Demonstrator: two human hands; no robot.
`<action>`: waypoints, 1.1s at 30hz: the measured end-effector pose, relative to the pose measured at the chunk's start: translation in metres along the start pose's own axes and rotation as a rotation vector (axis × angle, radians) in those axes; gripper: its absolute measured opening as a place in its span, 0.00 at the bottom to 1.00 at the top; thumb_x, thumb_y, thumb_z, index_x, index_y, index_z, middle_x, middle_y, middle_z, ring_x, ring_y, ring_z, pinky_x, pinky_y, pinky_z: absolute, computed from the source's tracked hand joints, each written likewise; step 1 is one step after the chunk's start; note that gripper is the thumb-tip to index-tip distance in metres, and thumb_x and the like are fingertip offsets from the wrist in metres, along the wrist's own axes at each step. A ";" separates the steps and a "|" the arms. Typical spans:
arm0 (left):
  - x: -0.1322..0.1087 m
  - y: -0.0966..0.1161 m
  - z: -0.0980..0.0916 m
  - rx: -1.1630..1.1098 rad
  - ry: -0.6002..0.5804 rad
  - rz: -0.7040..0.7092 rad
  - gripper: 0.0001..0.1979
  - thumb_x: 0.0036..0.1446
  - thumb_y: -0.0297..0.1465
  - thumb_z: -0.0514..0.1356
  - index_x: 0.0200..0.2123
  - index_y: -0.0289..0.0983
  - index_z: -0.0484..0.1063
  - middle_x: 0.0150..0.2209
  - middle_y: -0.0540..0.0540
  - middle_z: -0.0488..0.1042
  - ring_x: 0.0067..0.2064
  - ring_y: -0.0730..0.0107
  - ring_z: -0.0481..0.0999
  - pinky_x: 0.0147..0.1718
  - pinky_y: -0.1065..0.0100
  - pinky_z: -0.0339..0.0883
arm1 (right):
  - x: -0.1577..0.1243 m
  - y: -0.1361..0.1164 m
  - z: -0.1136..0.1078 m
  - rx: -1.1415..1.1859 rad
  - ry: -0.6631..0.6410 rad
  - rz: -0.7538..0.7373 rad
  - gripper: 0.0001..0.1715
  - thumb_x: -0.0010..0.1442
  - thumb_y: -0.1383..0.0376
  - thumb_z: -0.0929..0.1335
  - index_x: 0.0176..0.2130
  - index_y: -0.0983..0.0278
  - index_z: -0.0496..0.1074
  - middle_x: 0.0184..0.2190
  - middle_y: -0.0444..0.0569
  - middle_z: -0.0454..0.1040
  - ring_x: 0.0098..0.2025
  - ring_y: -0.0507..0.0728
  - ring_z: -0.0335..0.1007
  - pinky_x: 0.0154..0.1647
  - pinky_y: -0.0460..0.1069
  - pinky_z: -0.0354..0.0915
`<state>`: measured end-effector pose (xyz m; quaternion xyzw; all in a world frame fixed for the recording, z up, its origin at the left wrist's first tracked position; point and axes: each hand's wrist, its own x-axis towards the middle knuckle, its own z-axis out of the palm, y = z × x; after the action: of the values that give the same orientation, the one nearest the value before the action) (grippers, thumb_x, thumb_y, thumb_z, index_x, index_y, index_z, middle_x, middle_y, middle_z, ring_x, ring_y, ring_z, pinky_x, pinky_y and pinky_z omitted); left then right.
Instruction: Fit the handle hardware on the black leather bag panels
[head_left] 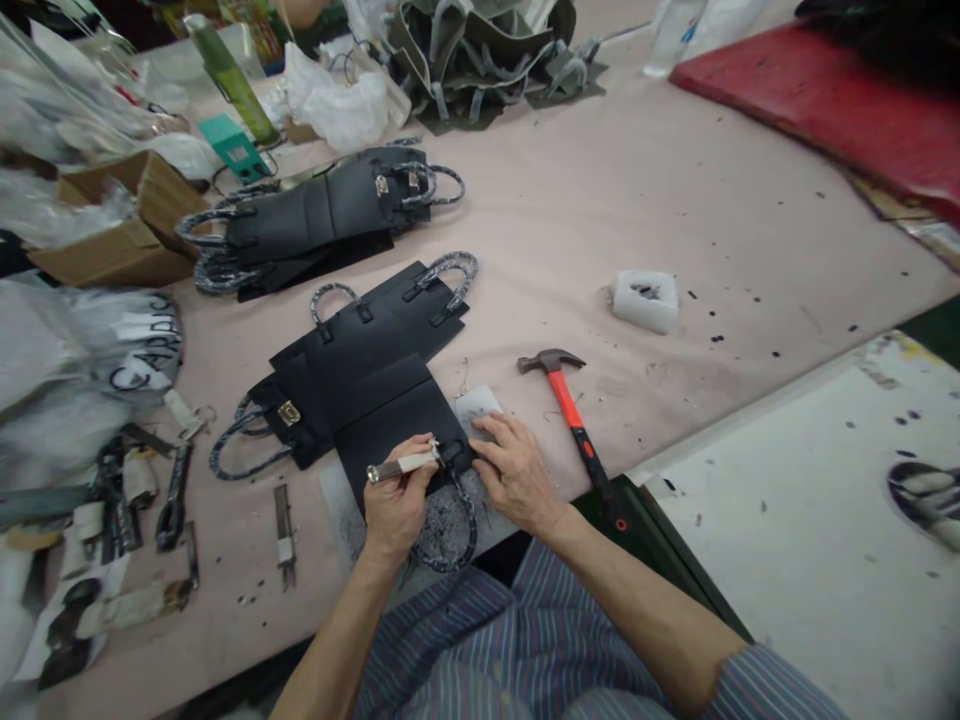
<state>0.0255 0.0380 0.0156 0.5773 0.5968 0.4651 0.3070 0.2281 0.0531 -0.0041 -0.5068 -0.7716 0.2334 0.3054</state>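
Head view: the left hand (394, 512) pinches a silver metal tool wrapped in white (401, 467) between its fingers, over a flat black bag panel (386, 412) on the pinkish table (540, 250); the right hand (519, 475), fingers loosely spread, rests at the panel's edge. Beyond lie a red-and-black claw hammer (566, 400) and a hollowed white block (646, 312).

Green bottle (231, 80) — cardboard box (116, 251)

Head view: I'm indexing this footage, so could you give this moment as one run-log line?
left hand: holding metal tool at black bag piece | right hand: at piece's edge | hammer: lying on table
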 end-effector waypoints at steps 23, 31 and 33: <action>-0.011 -0.011 -0.015 -0.145 0.016 -0.075 0.07 0.62 0.30 0.64 0.43 0.38 0.80 0.49 0.42 0.81 0.51 0.60 0.81 0.56 0.54 0.75 | 0.000 -0.001 -0.001 0.030 -0.027 -0.028 0.17 0.60 0.70 0.70 0.50 0.60 0.75 0.60 0.53 0.70 0.68 0.69 0.55 0.65 0.69 0.60; -0.009 -0.013 -0.013 -0.132 -0.020 -0.034 0.07 0.62 0.29 0.65 0.44 0.39 0.80 0.49 0.43 0.82 0.51 0.61 0.82 0.56 0.55 0.75 | 0.003 -0.003 -0.003 0.044 -0.048 -0.016 0.17 0.60 0.70 0.69 0.50 0.61 0.74 0.60 0.54 0.70 0.68 0.69 0.55 0.67 0.69 0.59; -0.008 -0.012 -0.013 -0.126 -0.027 -0.022 0.07 0.62 0.28 0.65 0.44 0.39 0.80 0.49 0.44 0.82 0.51 0.61 0.82 0.55 0.56 0.76 | 0.004 -0.003 -0.003 0.041 -0.051 -0.014 0.16 0.60 0.70 0.69 0.49 0.62 0.75 0.60 0.54 0.70 0.68 0.69 0.55 0.67 0.69 0.59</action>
<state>0.0104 0.0284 0.0084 0.5566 0.5684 0.4904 0.3559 0.2274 0.0557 0.0013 -0.4890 -0.7777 0.2601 0.2974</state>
